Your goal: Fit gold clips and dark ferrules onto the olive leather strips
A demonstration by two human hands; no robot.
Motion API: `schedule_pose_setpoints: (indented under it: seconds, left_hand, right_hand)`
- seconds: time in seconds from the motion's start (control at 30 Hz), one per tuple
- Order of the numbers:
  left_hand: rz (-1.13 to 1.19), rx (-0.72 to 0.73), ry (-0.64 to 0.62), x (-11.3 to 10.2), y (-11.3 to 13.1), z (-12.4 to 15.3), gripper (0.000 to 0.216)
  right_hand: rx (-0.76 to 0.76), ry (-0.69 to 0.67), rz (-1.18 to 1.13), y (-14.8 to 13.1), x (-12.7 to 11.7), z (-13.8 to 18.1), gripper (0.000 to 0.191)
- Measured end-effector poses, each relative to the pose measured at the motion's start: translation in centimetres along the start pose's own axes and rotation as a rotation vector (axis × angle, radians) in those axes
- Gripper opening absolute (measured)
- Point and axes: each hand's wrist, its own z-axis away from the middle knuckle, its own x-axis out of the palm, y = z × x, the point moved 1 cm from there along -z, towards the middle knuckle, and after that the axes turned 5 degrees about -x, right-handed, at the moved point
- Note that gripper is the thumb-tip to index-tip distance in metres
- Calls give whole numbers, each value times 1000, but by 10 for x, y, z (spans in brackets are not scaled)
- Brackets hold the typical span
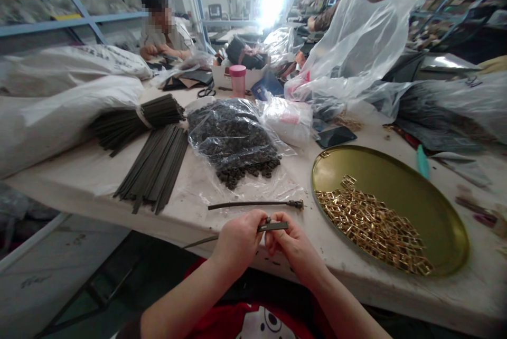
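A narrow dark strap (273,226) runs through both my hands at the table's front edge, its tail sticking out to the left. My left hand (243,233) is closed around the strap, with a small dark loop at its fingertips. Close beside it, my right hand (285,238) pinches the strap near its short end. Just beyond my hands lies another strap (249,205) with a gold buckle (300,204) at its right end. To the right, a round gold tray (420,186) holds a pile of gold buckles (372,223).
Loose dark straps (156,167) and a tied bundle (138,120) lie at left. An open plastic bag (233,133) of small black loops sits centrally. Behind are a pink-lidded jar (238,81), scissors (206,91) and a phone (336,137). A person (164,33) sits across the table.
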Motion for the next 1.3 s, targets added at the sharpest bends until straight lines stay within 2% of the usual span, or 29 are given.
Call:
schedule_pose_setpoints:
  seconds: [0.1,0.2,0.33,0.43,0.5,0.6,0.73,0.9,1.03,1.2,1.3]
  left_hand:
    - [109,-44,-84,-4,0,-3,12]
    - [255,-108,-152,-16,2,0,24]
    - [555,-216,-419,-27,9,12,36]
    - [806,-339,-632,-22,14,20,37]
    - [901,-402,-716,-17,16,23,38]
    - [944,-445,-813,-13,17,24,40]
    - [919,-426,-901,-18,18,24,36]
    - [787,-386,-854,-17,15,20,36]
    - [613,-338,-718,-8,10,14,40]
    - [483,-248,-540,-7,4,16,31]
    - [378,-222,-337,-5,-1,19,43]
  right_hand:
    - [48,60,-133,5,-3,-2,34]
    - [92,138,-319,6,-9,-3,31]
    - [26,129,-409,2,-10,0,26]
    - [-57,96,-336,0,-11,6,22]
    - [-135,80,-225,-2,-12,10,18]
    - [-220,38,-32,-8,-16,15,14]
    - [-175,-22,46,-14,-20,17,16]
    - [-75,-107,85,-10,-18,17,23]
    - [-51,17,1,-4,-12,14,21]
    - [-146,209,-41,-4,-13,6,24]
    - [-155,284,-87,-3,-12,3,34]
